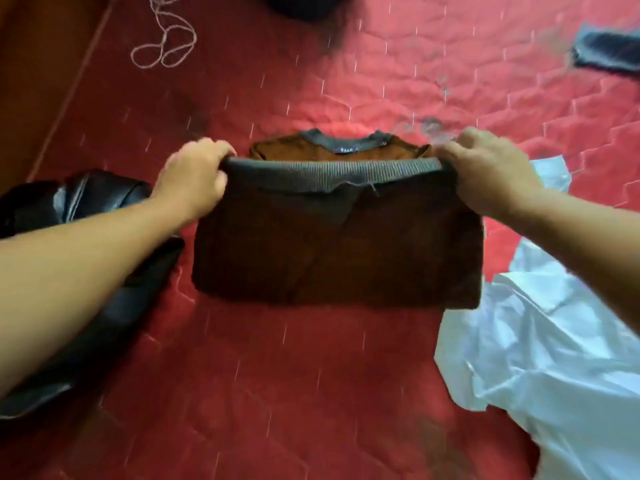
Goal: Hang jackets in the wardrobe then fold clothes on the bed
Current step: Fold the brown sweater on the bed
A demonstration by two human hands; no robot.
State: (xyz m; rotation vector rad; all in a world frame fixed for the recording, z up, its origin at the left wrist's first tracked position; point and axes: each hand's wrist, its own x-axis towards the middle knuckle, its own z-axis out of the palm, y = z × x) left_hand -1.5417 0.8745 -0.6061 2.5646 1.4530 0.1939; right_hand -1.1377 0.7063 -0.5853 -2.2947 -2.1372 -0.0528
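A dark brown sweater (337, 251) with grey ribbed trim lies on the red quilted bed (311, 393), partly folded. Its grey hem is lifted over the body towards the grey collar at the far end. My left hand (194, 174) grips the left corner of the hem. My right hand (491, 169) grips the right corner. The hem band is stretched straight between both hands, just short of the collar and its small label.
A black leather jacket (104, 271) lies under my left forearm at the left. White shiny fabric (540, 358) is spread at the right. A dark garment (606, 51) lies far right, another dark item (301, 6) at the top edge, and a loop of string (162, 46) far left.
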